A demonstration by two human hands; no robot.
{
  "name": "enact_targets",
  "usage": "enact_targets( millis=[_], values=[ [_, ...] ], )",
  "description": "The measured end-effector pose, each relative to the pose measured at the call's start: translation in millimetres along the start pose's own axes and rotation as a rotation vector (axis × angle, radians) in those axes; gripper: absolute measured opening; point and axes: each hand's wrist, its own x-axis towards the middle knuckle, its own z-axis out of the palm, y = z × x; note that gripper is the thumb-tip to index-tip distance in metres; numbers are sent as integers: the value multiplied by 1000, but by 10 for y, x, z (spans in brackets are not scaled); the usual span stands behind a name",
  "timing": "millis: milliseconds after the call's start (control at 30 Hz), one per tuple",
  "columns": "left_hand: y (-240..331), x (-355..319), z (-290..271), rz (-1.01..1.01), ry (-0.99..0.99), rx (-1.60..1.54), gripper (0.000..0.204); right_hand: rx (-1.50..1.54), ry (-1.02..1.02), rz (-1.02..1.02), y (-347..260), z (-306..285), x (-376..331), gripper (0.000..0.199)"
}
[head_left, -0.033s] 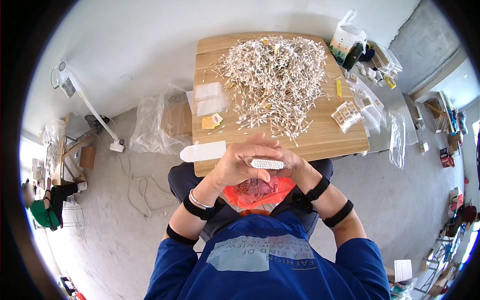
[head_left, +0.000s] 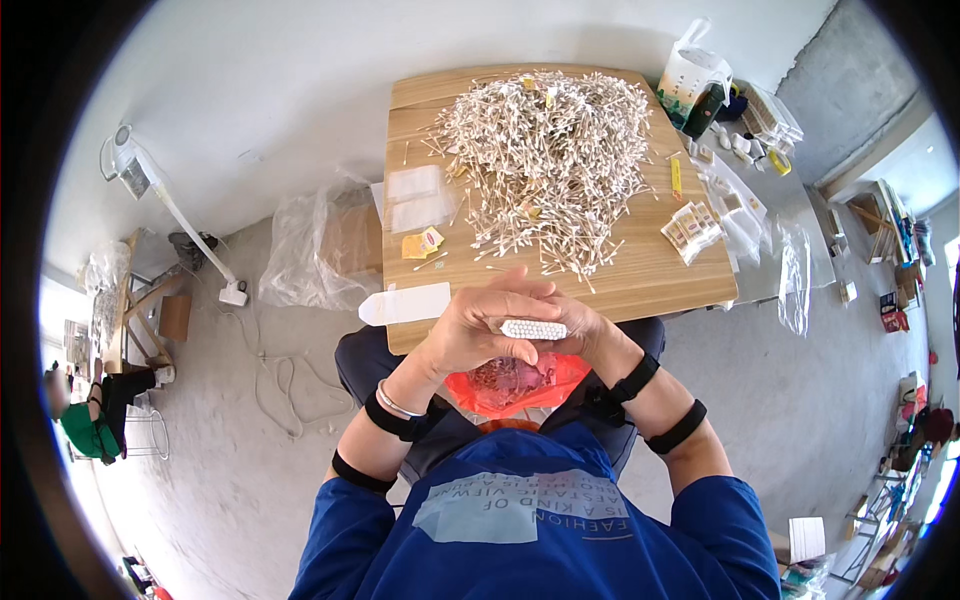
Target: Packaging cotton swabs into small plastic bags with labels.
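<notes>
I logged both hands at frame centre, just below the desk's [head_left: 640, 285] near edge. The left hand [head_left: 478, 330] and right hand [head_left: 585, 335] were closed together around a small bundle of swabs [head_left: 533, 329], its white tips lined up in a neat row and facing the camera. Fingers of both hands wrapped the bundle; the shafts were hidden inside the grip. Directly beneath the hands, on the lap, sat an orange bag [head_left: 515, 385] with more swabs inside. On the desk, upper centre of the frame, lay a large loose swab heap [head_left: 545, 150]. At the desk's left edge I noted clear packets [head_left: 418, 198], small yellow packs [head_left: 422, 243] and a white sleeve [head_left: 405, 303] overhanging the near corner. Right of the heap lay a few finished bundles [head_left: 692, 228].
</notes>
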Motion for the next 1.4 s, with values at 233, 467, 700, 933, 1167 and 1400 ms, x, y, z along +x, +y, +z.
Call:
enact_targets(
  millis=[233,467,700,933,1167,1400],
  values=[
    [-168,50,-86,21,-95,121,41,49,136,54,30,-178,52,21],
    [-369,193,-168,-1,-144,118,44,78,123,83,10,-446,56,15],
    [-1117,166,-238,-307,152,372,69,12,903,-109,-285,-1253,-54,15],
    [-1812,-460,-472,-637,229,469,30,28,1473,-724,-919,-2156,-748,22],
    [-1887,-580,-517,-638,337,421,20,-23,1647,-861,-1400,-2869,-1021,16],
    [-1895,-516,-480,-615,315,428,19,-674,1961,-810,-1387,-3354,-1125,28]
  ],
)
